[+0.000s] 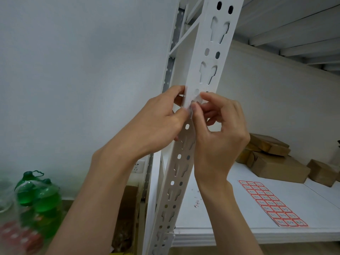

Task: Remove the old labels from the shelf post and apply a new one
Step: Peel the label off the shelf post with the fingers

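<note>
So from my head cam: I've got both hands up on the white shelf post [204,70], the slotted upright at the front left corner of the shelf unit, about halfway up what you can see of it. My left hand [158,122] is wrapped round the post's left edge, fingers curled behind it and thumb pressing on the front face. My right hand [220,129] is right beside it on the front face, thumb and forefinger pinched tight together on a scrap of old label [194,103], whitish and crumpled; it's blurry there, so I honestly can't tell if the scrap is still stuck to the post or already free. My other right fingers are loosely curled under. On the white shelf board [211,218] below and to the right, a sheet of new labels [272,203] with red borders lies flat near the front edge, well apart from my hands. A few tiny peeled bits [197,201] sit on the board close to the post. Towards the back of the board there's a pile of brown cardboard boxes [276,162]. Down in the bottom left, off the shelf, stand green bottles [40,196] in plastic wrap, and there's a wall socket [138,166] just left of the post behind my left arm.
</note>
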{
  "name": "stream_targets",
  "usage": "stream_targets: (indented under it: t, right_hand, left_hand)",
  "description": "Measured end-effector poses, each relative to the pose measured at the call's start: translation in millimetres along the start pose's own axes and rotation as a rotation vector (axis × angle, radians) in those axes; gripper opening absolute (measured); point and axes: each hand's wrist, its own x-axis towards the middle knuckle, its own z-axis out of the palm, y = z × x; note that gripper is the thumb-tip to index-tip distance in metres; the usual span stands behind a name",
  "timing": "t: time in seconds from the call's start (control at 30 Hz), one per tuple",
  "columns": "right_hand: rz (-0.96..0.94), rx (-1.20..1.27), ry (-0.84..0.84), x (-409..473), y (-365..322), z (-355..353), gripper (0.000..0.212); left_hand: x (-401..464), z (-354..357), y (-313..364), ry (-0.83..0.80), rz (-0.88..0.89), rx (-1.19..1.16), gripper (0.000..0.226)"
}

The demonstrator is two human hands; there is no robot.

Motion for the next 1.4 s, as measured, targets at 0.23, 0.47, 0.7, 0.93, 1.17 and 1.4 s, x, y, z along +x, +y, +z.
stream_targets:
  t: [0.23, 0.47, 0.7, 0.93, 1.17, 1.4]
  right_hand:
    - [-0.069, -0.028, 0.038, -4, 1, 2, 0.009]
    - [-0.069, -0.059, 0.052, -7, 1, 6, 0.009]
    - [-0.063, -0.052, 0.054, -9, 3, 7, 0.008]
    - [-0.058, -0.007, 0.043, -12, 5, 3, 0.012]
    - [0.236, 0.205, 0.112, 0, 3, -5, 0.021]
    - [0.306, 0.3, 0.077, 4, -3, -11, 0.014]
  left_hand:
    - [0, 1, -1, -0.003, 0.003, 0.008, 0.04]
    - [1, 1, -1, -0.002, 0.001, 0.008, 0.041]
    - [1, 1, -1, -0.002, 0.0, 0.026, 0.042]
    - [0, 0, 0, -0.003, 0.001, 0.05, 0.041]
    - [-1, -1, 0, 0.04, 0.025, 0.121, 0.049]
    - [1, 1, -2, 0.104, 0.035, 0.225, 0.06]
